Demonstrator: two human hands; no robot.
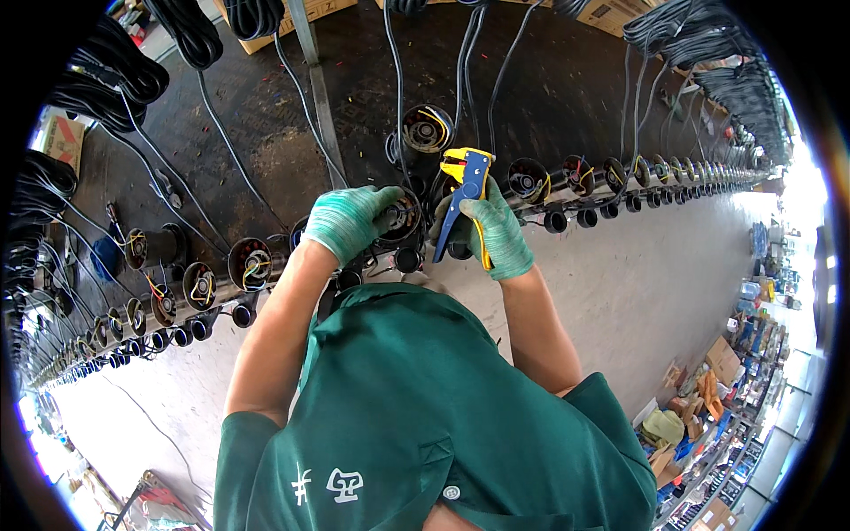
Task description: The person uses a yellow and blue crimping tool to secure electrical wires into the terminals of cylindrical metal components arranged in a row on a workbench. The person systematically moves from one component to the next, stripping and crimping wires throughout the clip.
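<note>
My right hand (501,237), in a green and white knitted glove, is closed round a wire stripper (472,190) with blue and yellow handles. Its yellow jaws point up and away from me. My left hand (351,221), gloved the same way, curls over the left side of a round black housing (403,217) at the bench edge. Its fingertips are at the rim; whether they also pinch a wire is hidden. Just beyond, another round housing (428,129) with a yellow wire inside lies on the bench. A black cable (396,88) runs down toward the housing by my left hand.
Along the edge of the dark bench (266,115) stand several open housings (252,264) with coloured wires, stretching both ways. Bundled black cables (188,35) lie at the far side. A metal strip (320,106) crosses the bench. Cartons (722,358) and shelving are at the right.
</note>
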